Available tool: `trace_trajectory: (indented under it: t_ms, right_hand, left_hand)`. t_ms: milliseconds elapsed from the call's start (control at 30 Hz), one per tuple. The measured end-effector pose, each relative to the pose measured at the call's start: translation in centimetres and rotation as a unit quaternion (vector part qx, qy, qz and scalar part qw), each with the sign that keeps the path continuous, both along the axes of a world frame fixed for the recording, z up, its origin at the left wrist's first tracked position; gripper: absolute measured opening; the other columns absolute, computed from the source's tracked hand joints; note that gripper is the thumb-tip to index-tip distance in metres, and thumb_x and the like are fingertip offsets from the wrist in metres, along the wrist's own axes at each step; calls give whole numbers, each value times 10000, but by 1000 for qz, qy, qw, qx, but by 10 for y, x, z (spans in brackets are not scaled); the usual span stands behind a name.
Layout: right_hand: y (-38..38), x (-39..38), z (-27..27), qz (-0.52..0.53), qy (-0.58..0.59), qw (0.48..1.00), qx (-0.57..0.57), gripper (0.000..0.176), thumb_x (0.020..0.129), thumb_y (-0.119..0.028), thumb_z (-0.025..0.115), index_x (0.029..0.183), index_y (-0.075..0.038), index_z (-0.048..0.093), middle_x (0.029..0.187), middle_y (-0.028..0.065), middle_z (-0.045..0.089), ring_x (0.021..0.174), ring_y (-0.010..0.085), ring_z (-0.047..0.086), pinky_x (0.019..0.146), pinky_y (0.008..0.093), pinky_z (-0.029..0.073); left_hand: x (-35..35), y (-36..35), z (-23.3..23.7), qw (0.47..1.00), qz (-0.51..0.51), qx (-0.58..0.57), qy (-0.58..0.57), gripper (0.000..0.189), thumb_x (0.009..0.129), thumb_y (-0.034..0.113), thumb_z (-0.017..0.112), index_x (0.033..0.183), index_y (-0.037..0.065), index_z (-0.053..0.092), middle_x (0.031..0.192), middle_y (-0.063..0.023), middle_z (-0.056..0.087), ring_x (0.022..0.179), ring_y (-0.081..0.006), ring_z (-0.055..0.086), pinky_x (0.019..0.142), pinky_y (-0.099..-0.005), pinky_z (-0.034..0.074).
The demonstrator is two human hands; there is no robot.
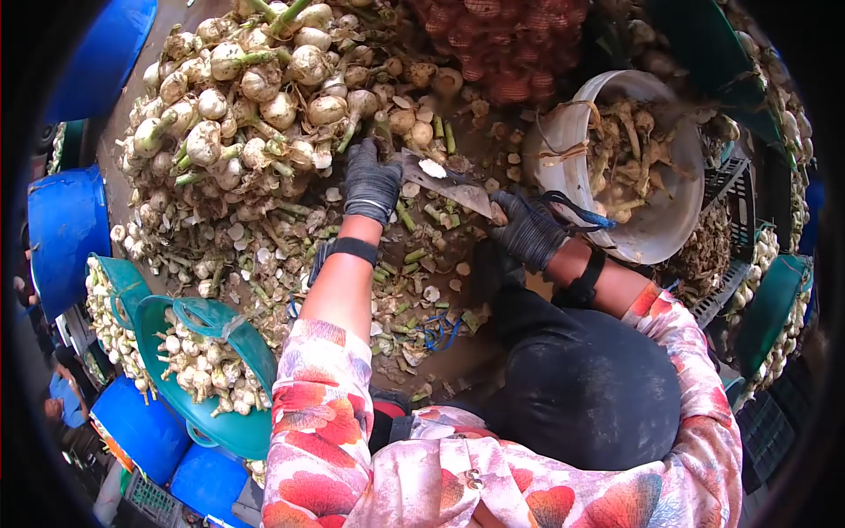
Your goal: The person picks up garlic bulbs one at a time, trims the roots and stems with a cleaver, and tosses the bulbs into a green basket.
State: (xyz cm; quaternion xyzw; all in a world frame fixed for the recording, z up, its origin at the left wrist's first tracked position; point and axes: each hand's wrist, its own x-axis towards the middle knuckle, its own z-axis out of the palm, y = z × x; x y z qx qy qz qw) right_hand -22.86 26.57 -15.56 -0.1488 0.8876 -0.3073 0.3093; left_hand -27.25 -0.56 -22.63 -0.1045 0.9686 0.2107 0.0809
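Both knit-gloved — left hand [370, 182], knobbly bulbs [264, 84]; right hand [528, 233], flat blade [449, 187].

White garlic [264, 84], red floral sleeve [308, 405]

Count's in! Two hands in dark knit gloves: left hand [370, 180], right hand [528, 231]. Two black wristbands [356, 250], one per arm. One broad steel cleaver [451, 187]. One round white plastic bucket [673, 231]. One red mesh sack [510, 44]. One big heap of white garlic bulbs [255, 88], far too many to tally. Teal plastic tubs [231, 431]: at least three. Blue plastic barrels [66, 229]: four along the left edge.
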Motion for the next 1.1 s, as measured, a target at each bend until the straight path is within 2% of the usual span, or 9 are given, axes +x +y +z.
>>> trace_trajectory:
  t_ms: [133, 233, 300, 367, 533, 667, 733, 867, 1100]
  right_hand:
    - [-31, -3, 27, 10, -33, 991, -131, 265, 831, -189, 606, 1083, -106, 603, 889, 175, 654, 885, 363, 634, 755, 401, 503]
    - [-35, -6, 21, 87, -44, 989, -109, 297, 834, -209, 610, 1114, -110, 606, 932, 183, 664, 880, 362, 635, 750, 382, 499]
    - [-15, 2, -6, 22, -136, 986, -93, 335, 825, -218, 616, 1140, -105, 600, 949, 182, 667, 865, 329, 643, 757, 373, 496]
    - [10, 5, -27, 46, -35, 998, 19, 443, 811, -326, 675, 1170, -84, 582, 938, 152, 665, 835, 247, 635, 775, 354, 489]
    - [-45, 1, 22, 31, -114, 978, -171, 572, 770, -517, 724, 1076, -50, 602, 896, 126, 654, 806, 200, 597, 785, 346, 484]
    - [-61, -13, 44, 27, -154, 966, -208, 457, 819, -469, 694, 996, -55, 620, 762, 54, 622, 697, 142, 563, 653, 301, 472]
    - [-53, -15, 33, -54, -302, 920, -244, 400, 834, -453, 680, 966, -80, 627, 689, 25, 598, 599, 121, 542, 552, 267, 449]
    - [-49, -7, 35, -126, -502, 796, -314, 299, 864, -426, 648, 877, -129, 612, 557, -31, 486, 416, 68, 381, 394, 223, 304]
    - [-35, -8, 33, -9, -46, 983, -176, 304, 821, -331, 684, 954, -68, 609, 782, 101, 648, 741, 253, 643, 684, 359, 500]
  left_hand:
    - [54, 1, 25, 974, -168, 145, 37, 259, 852, 225, 560, 1079, 117, 620, 1025, -125, 645, 943, -322, 594, 888, -435, 441]
    - [86, 9, 81, 925, -300, -165, 167, 240, 874, 287, 522, 1060, 168, 618, 1019, -112, 618, 908, -300, 585, 875, -413, 463]
    - [117, -8, 58, 962, -87, 237, 108, 301, 747, 194, 665, 1024, 81, 627, 969, -132, 587, 900, -303, 576, 833, -382, 490]
    - [133, -6, 113, 984, -81, 137, 84, 388, 616, 113, 763, 964, 9, 627, 961, -156, 564, 909, -322, 565, 843, -388, 482]
    - [134, 14, 119, 989, -140, 40, -3, 527, 633, 124, 748, 1105, -7, 554, 1096, -222, 544, 1047, -387, 528, 940, -431, 441]
    - [134, 16, 133, 973, -32, 166, 157, 792, 650, 157, 809, 1291, -25, 381, 1205, -209, 467, 1098, -332, 506, 962, -407, 430]
    - [141, 12, 110, 849, 82, 498, 156, 767, 749, 187, 788, 1363, 19, 360, 1331, -102, 434, 1247, -248, 428, 1039, -333, 380]
    - [143, 26, 102, 712, 158, 683, 37, 752, 779, 242, 775, 1373, 25, 368, 1306, -85, 490, 1165, -189, 493, 1009, -320, 404]
    - [123, 23, 101, 741, 147, 654, -38, 655, 761, 155, 772, 1308, 50, 427, 1204, -54, 556, 1078, -166, 545, 957, -318, 444]
